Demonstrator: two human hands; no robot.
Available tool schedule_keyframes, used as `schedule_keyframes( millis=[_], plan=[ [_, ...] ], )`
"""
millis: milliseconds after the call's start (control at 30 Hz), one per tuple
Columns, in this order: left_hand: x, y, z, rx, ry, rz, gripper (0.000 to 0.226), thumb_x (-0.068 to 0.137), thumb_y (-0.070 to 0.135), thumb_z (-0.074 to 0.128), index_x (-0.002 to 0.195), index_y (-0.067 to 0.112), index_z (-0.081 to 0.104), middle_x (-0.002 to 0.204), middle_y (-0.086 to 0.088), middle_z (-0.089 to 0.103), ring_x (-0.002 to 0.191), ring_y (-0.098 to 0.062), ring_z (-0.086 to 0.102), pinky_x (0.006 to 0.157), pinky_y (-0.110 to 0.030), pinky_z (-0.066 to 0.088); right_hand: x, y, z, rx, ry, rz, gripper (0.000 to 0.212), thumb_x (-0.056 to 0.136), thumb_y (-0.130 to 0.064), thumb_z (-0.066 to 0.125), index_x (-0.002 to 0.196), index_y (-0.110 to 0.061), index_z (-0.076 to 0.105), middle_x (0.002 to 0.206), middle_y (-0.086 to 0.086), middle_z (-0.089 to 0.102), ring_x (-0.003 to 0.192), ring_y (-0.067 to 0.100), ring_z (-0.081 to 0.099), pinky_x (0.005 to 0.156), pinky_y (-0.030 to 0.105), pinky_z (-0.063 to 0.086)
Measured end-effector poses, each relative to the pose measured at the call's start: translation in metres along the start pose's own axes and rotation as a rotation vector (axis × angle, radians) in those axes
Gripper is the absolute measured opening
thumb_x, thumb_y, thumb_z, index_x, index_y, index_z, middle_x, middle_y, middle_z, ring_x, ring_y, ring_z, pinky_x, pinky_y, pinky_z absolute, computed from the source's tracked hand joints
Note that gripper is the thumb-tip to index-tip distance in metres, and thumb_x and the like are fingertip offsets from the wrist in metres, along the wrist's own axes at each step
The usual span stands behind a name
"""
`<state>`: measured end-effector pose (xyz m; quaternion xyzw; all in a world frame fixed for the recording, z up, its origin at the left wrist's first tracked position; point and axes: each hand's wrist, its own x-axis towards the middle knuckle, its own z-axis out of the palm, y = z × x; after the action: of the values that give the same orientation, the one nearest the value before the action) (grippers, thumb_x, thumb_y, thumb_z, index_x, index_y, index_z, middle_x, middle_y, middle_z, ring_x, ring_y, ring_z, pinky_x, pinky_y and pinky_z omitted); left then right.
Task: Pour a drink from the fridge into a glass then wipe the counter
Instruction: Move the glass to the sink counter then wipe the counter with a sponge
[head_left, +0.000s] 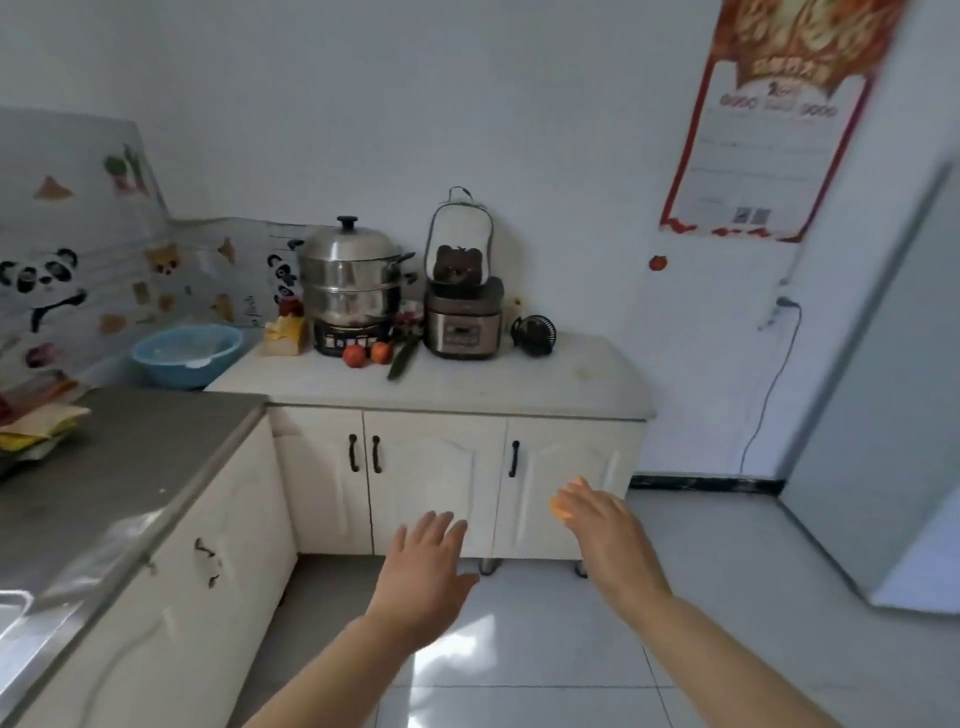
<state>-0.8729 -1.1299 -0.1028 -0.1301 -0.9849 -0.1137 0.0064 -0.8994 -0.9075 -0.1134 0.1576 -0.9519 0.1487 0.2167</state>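
Note:
A pale grey fridge (878, 395) stands at the right edge of the head view, its door closed. The white counter (571, 384) runs along the back wall over cream cabinets. My left hand (423, 566) is stretched out in front of me with fingers spread, holding nothing. My right hand (605, 525) is also out, palm down, fingers apart and empty, to the left of the fridge. No glass or drink shows. A pile of folded coloured cloths (36, 421) lies on the grey counter at the left.
On the white counter stand a steel steamer pot (350, 275), a rice cooker (464, 325), a small black fan (535, 335), two tomatoes (366, 354) and a blue basin (187, 353). A grey counter (119, 478) runs along the left. Tiled floor lies ahead.

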Motion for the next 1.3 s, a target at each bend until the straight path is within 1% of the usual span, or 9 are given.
schedule_keyframes(
  millis=[100,200,400,533,667,833,967,1133,1300],
  plan=[
    [0.05,0.038,0.007,-0.017,-0.007,0.065,0.061,0.097,0.041,0.037,0.149,0.019,0.014,0.159,0.001,0.011,0.146,-0.017,0.004,0.119,-0.038,0.003,0.009,0.049,-0.016,0.019,0.03,0.118,0.036,0.083,-0.026,0.041,0.101,-0.013,0.069,0.107,0.004,0.07,0.1,0.024,0.067,0.084,0.02,0.048],
    [0.099,0.064,0.017,-0.024,-0.02,0.119,0.06,0.097,0.042,0.037,0.149,0.019,0.014,0.158,0.002,0.013,0.146,-0.017,0.005,0.118,-0.038,0.003,0.021,0.088,-0.022,-0.075,0.057,0.144,0.029,0.078,-0.021,0.045,0.089,-0.013,0.071,0.094,0.003,0.073,0.087,0.023,0.07,0.072,0.022,0.053],
    [0.205,0.092,0.045,-0.023,-0.05,0.194,0.061,0.097,0.043,0.037,0.148,0.018,0.016,0.157,0.002,0.017,0.146,-0.016,0.008,0.118,-0.038,0.006,0.063,0.17,0.001,-0.12,0.042,0.208,0.021,0.074,-0.012,0.062,0.095,-0.014,0.068,0.099,0.003,0.071,0.088,0.028,0.068,0.073,0.031,0.055],
    [0.292,0.095,0.058,-0.033,-0.058,0.216,0.06,0.097,0.043,0.037,0.148,0.017,0.018,0.156,0.001,0.02,0.145,-0.017,0.011,0.118,-0.038,0.006,0.113,0.23,0.032,-0.128,0.022,0.267,0.028,0.086,-0.02,0.046,0.104,-0.014,0.066,0.111,0.003,0.067,0.098,0.03,0.064,0.081,0.036,0.054],
    [0.382,0.092,0.061,-0.051,-0.101,0.207,0.06,0.097,0.043,0.037,0.147,0.016,0.018,0.156,0.0,0.02,0.145,-0.018,0.011,0.118,-0.041,0.007,0.171,0.279,0.052,-0.146,0.028,0.199,0.05,0.057,0.004,0.079,0.097,-0.021,0.061,0.097,-0.002,0.069,0.096,0.018,0.063,0.071,0.025,0.053],
    [0.478,0.093,0.069,-0.045,-0.136,0.2,0.06,0.097,0.043,0.038,0.147,0.017,0.018,0.156,0.0,0.019,0.145,-0.018,0.01,0.118,-0.041,0.007,0.239,0.32,0.073,-0.157,0.048,0.215,0.017,0.081,-0.013,0.052,0.085,-0.017,0.068,0.086,-0.002,0.071,0.081,0.018,0.069,0.064,0.023,0.054],
    [0.54,0.097,0.081,-0.043,-0.18,0.179,0.061,0.097,0.043,0.037,0.148,0.017,0.016,0.157,0.0,0.018,0.146,-0.018,0.008,0.119,-0.042,0.005,0.286,0.371,0.105,-0.167,0.085,0.169,0.062,0.1,-0.033,0.01,0.089,-0.017,0.068,0.091,-0.002,0.071,0.093,0.015,0.064,0.08,0.021,0.041],
    [0.623,0.096,0.104,-0.035,-0.179,0.094,0.061,0.097,0.043,0.038,0.148,0.017,0.017,0.157,0.0,0.018,0.146,-0.018,0.008,0.118,-0.041,0.006,0.345,0.441,0.155,-0.041,0.034,0.228,0.071,0.096,-0.047,0.006,0.103,-0.012,0.067,0.105,0.006,0.07,0.098,0.026,0.065,0.089,0.022,0.037],
    [0.692,0.099,0.122,-0.025,-0.244,-0.001,0.062,0.097,0.044,0.036,0.149,0.017,0.013,0.158,0.0,0.015,0.146,-0.018,0.005,0.119,-0.04,0.005,0.408,0.496,0.184,0.016,-0.009,0.235,0.044,0.095,-0.032,0.028,0.098,-0.012,0.067,0.098,0.005,0.07,0.085,0.026,0.067,0.078,0.028,0.05]
  ],
)
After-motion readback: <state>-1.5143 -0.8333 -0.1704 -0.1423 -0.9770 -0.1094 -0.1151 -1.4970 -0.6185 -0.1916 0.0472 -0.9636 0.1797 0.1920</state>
